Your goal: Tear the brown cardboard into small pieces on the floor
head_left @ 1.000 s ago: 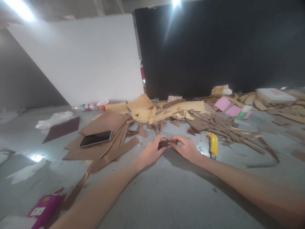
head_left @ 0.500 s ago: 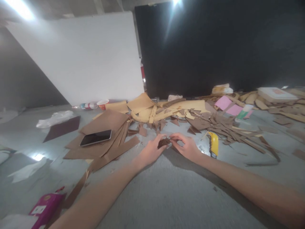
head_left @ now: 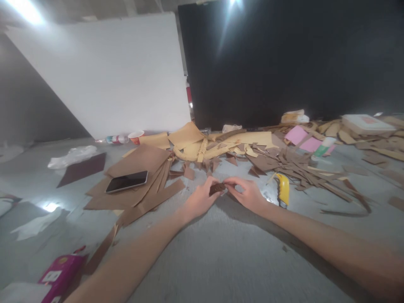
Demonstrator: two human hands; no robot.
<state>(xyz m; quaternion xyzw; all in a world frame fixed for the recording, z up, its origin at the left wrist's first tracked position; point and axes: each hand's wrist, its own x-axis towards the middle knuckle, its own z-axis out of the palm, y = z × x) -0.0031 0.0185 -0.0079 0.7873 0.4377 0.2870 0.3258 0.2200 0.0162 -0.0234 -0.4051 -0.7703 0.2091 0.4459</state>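
Observation:
Both of my arms reach forward over a grey floor. My left hand (head_left: 200,200) and my right hand (head_left: 249,194) meet at the middle of the view. Their fingertips pinch a small dark brown piece of cardboard (head_left: 217,188) from either side, just above the floor. A yellow utility knife (head_left: 283,189) lies on the floor right beside my right hand. A black phone (head_left: 126,182) rests on flat brown cardboard sheets (head_left: 139,166) to the left of my left hand.
Heaps of brown and tan cardboard scraps (head_left: 284,166) spread across the floor behind my hands. Pink paper (head_left: 299,139), a red cup (head_left: 136,136), a lying bottle (head_left: 115,139) and a magenta box (head_left: 58,275) are about. A white board (head_left: 110,75) and a black board (head_left: 284,59) stand behind.
Both hands stay on the small brown piece with only slight finger shifts. The view has dipped a little, so the scene sits slightly higher.

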